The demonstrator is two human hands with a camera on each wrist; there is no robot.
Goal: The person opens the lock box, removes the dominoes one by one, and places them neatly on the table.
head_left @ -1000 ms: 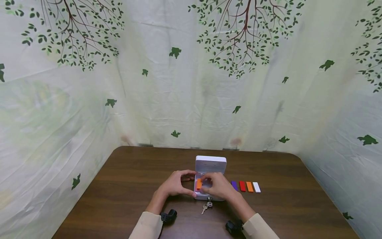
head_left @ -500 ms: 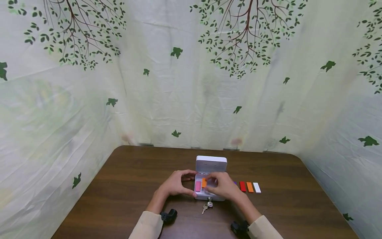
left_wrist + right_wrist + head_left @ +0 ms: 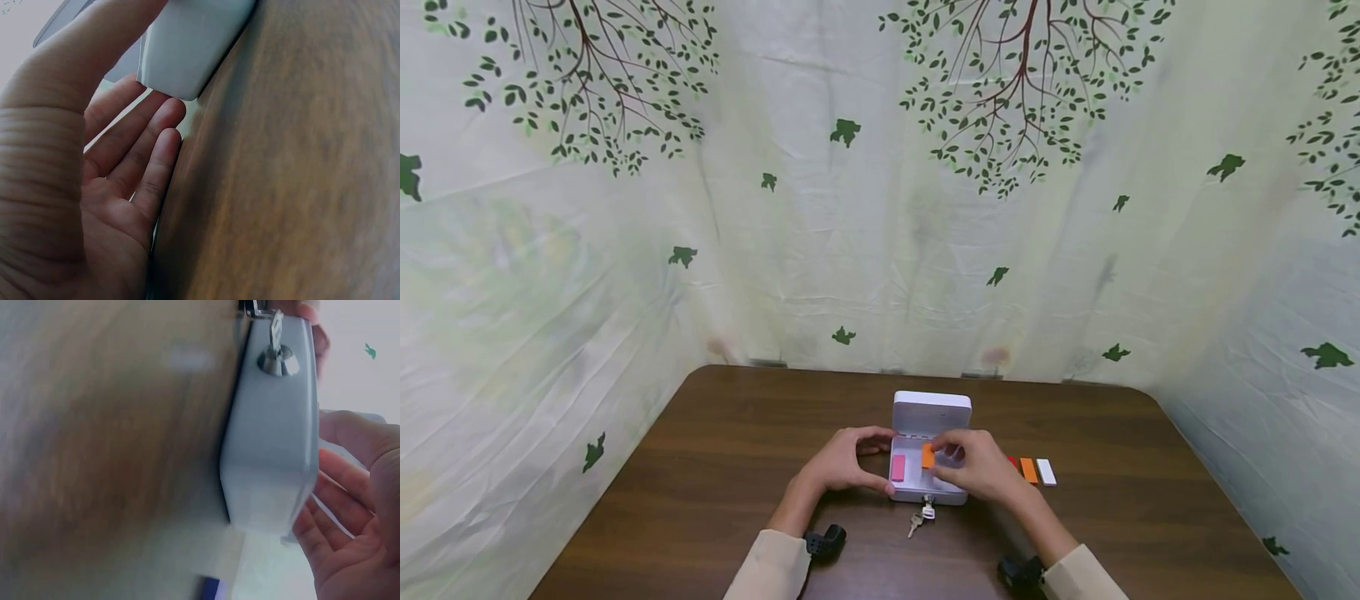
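A small white lockbox [image 3: 910,495] stands on the table with its lid [image 3: 931,412] raised. My left hand [image 3: 842,462] holds its left side, thumb at the front corner and fingers at the back one. Over the box, my right hand [image 3: 973,467] pinches an orange block [image 3: 927,456] between thumb and fingertips. To the left inside the box lies a pink block [image 3: 898,467]. A key [image 3: 276,330] sits in the front lock [image 3: 278,362], and another key [image 3: 915,522] hangs down on the table.
Right of the box, a red block [image 3: 1012,461], partly covered by my hand, a second orange block [image 3: 1028,471] and a white block [image 3: 1047,472] lie in a row. The right wrist view shows a purple block [image 3: 212,589]. A leaf-printed curtain [image 3: 917,317] surrounds the table [image 3: 760,417].
My right hand has moved rightward over the box with the orange block, uncovering the pink block and hiding the purple one in the head view. My left hand has stayed put.
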